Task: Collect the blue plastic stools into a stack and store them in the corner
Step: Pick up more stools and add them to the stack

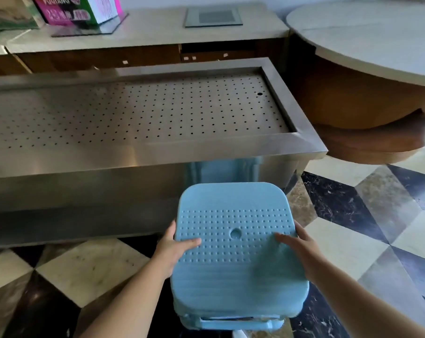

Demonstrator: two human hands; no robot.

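Stool stack (238,276) gripped between left hand (174,247) and right hand (301,247).

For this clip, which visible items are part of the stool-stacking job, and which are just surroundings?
Part of the job:
- blue stool stack, top seat gripped at both sides
- left hand
- right hand

Just surroundings:
- perforated steel counter
- round table
- pink and green box
- wooden cabinet
- checkered marble floor
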